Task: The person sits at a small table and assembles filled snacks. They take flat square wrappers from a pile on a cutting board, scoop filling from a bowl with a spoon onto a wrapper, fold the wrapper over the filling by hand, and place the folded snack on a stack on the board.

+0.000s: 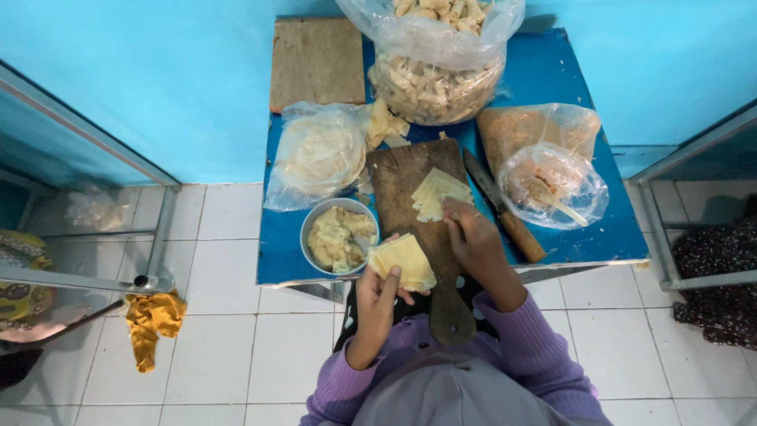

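My hands work pale yellow square dough sheets at the blue table point(599, 229).
My left hand point(377, 290) pinches a stack of sheets point(404, 260) at the near edge; my right hand point(471, 237) presses fingertips on another sheet point(438, 192) lying on the dark wooden cutting board point(410, 170), right of the round metal bowl of filling point(339, 235).

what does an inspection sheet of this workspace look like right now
surface: small blue table, crowded
job's things: pale wrapper stack in left hand; second wrapper stack on dark cutting board under right hand; metal bowl of filling
clutter: knife, bagged flat rounds, large bag of rolled pieces, covered bowl with spoon, wooden board
grips: left closed on wrappers, right fingers on board stack
cables: nothing seen
surroundings: white tile floor, yellow cloth, turquoise wall
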The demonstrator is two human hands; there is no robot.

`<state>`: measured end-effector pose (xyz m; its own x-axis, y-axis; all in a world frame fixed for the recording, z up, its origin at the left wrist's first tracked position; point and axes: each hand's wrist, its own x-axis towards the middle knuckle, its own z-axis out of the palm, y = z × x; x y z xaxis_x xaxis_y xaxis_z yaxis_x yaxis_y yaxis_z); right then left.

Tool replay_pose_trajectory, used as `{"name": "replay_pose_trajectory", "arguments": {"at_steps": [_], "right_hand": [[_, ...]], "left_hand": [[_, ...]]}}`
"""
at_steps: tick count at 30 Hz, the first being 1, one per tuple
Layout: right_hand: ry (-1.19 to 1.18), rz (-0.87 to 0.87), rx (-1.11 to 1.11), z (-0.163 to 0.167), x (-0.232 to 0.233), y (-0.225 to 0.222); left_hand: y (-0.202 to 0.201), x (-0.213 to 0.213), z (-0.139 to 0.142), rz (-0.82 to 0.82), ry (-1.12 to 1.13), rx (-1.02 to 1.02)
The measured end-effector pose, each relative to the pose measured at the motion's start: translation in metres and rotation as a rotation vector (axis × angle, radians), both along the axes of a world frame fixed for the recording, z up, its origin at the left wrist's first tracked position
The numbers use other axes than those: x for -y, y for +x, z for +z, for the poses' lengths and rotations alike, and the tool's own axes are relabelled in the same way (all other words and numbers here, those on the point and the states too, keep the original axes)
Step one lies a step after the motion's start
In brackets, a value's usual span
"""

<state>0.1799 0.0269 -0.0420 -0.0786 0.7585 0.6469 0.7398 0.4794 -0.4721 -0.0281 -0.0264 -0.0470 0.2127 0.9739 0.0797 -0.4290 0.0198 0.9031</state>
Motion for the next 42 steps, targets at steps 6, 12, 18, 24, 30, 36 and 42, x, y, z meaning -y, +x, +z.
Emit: {"name": "replay_pose_trajectory", "arguments": {"at_steps": [6, 12, 18, 24, 30, 36, 42], "right_hand": [[0.037, 0.151, -0.136, 0.030, 0.042, -0.015], [0.012, 0.313, -0.092, 0.028, 0.053, -0.036], [-0.301, 0.267, -0.414, 0.018, 0.051, -0.025], [-0.537, 0.263, -0.642, 0.008, 0.053, -0.018], [-0.527, 0.177, -1.248, -0.008, 0.033, 0.003], [-0.044, 0.008, -0.885, 0.002, -0.002, 0.031], [0.097, -0.052, -0.004, 0.009, 0.002, 0.014]], "left_hand": [[-0.001, 0.002, -0.002, -0.048, -0.017, -0.003], [-0.001, 0.007, -0.013, -0.107, -0.004, -0.028], [0.005, 0.000, -0.015, -0.091, 0.004, -0.074], [0.007, 0.002, -0.012, -0.100, 0.078, -0.087], [0.007, -0.002, -0.012, 0.005, 0.065, -0.109], [0.005, -0.004, -0.010, 0.045, 0.052, -0.058], [0.004, -0.003, -0.007, 0.033, 0.045, -0.058]]}}
